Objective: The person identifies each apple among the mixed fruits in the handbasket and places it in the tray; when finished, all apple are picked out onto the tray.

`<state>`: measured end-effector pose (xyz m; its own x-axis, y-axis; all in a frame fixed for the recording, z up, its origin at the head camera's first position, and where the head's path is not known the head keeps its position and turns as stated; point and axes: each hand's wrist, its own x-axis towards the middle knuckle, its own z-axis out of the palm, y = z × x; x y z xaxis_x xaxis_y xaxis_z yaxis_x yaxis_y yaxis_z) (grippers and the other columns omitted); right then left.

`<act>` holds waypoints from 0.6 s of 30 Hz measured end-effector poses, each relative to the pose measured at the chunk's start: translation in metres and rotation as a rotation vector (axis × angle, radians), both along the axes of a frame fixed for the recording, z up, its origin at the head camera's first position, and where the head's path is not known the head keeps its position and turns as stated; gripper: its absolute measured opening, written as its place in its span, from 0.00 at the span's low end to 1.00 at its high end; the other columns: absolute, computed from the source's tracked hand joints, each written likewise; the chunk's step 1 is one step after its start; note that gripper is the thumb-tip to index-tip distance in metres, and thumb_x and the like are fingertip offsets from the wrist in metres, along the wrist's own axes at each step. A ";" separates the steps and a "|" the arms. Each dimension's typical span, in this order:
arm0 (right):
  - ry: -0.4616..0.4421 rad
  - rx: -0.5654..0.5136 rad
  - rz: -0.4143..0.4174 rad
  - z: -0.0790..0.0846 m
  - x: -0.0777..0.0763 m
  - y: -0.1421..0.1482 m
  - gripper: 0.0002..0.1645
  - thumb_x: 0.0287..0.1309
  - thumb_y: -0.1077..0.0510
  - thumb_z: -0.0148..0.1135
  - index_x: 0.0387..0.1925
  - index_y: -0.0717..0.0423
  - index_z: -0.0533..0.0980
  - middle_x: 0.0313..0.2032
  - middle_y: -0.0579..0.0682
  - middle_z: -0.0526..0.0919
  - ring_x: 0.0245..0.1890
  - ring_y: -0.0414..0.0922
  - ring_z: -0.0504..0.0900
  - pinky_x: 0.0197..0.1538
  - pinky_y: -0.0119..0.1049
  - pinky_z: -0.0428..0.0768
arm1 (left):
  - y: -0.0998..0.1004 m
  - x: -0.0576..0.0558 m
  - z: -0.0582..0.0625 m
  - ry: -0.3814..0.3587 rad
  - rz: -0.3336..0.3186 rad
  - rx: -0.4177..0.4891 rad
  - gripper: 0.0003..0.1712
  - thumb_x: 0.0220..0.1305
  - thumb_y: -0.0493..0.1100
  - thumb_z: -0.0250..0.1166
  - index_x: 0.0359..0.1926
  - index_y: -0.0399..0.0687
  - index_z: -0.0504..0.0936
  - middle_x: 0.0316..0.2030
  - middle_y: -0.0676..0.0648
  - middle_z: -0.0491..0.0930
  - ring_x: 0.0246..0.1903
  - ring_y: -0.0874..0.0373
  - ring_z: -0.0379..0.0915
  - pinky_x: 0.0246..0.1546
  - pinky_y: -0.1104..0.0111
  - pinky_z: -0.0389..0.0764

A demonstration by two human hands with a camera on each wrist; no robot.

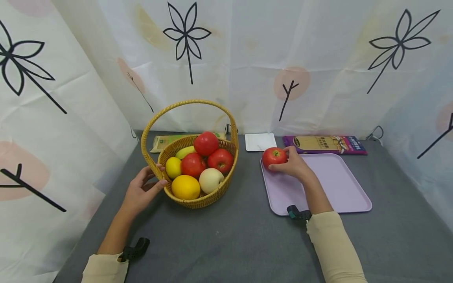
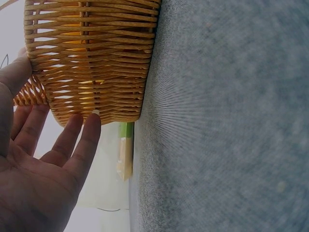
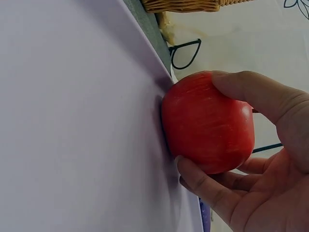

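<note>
In the head view my right hand [image 1: 295, 164] holds a red apple [image 1: 273, 158] at the left back corner of a pale purple tray [image 1: 339, 181]. The right wrist view shows the thumb on one side of the apple [image 3: 207, 123] and fingers on the other, close to the tray surface. My left hand [image 1: 139, 192] touches the left side of a woven basket [image 1: 201, 202] with a tall handle. Its fingers [image 2: 84, 145] are spread and fairly straight against the weave. Inside the basket lie red apples [image 1: 192, 165], a pale round fruit [image 1: 211, 181] and yellow fruits [image 1: 185, 187].
A purple food packet [image 1: 325, 144] lies behind the tray, beside a white square pad [image 1: 260, 142]. Behind the basket is a green and yellow packet [image 1: 161, 142]. A patterned curtain [image 1: 247, 78] hangs around the grey table [image 1: 219, 243].
</note>
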<state>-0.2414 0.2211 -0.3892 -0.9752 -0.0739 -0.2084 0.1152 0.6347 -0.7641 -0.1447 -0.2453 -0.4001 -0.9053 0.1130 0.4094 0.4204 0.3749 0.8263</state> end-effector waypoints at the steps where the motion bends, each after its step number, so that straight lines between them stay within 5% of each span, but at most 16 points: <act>1: 0.003 0.002 0.000 -0.001 0.000 -0.001 0.53 0.55 0.49 0.73 0.68 0.64 0.51 0.64 0.70 0.64 0.64 0.64 0.64 0.66 0.60 0.67 | 0.001 0.002 0.003 0.000 -0.001 0.002 0.28 0.62 0.23 0.64 0.63 0.25 0.69 0.56 0.30 0.74 0.58 0.62 0.72 0.50 0.79 0.77; 11: 0.000 0.019 0.000 0.000 0.000 -0.006 0.54 0.54 0.47 0.74 0.68 0.65 0.52 0.64 0.71 0.64 0.64 0.64 0.65 0.66 0.61 0.67 | 0.001 0.002 0.003 0.002 -0.006 -0.002 0.28 0.63 0.23 0.64 0.63 0.25 0.69 0.56 0.30 0.74 0.57 0.66 0.71 0.50 0.80 0.77; 18: -0.008 0.059 0.037 0.003 0.000 -0.007 0.58 0.56 0.43 0.72 0.73 0.65 0.49 0.66 0.69 0.62 0.65 0.64 0.63 0.64 0.62 0.69 | -0.011 -0.009 -0.020 -0.005 0.005 0.005 0.29 0.63 0.25 0.65 0.65 0.32 0.69 0.58 0.35 0.75 0.58 0.64 0.71 0.51 0.77 0.77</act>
<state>-0.2418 0.2139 -0.3861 -0.9703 -0.0975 -0.2213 0.0967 0.6824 -0.7245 -0.1535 -0.2560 -0.4201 -0.9079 0.1068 0.4054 0.4145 0.3726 0.8302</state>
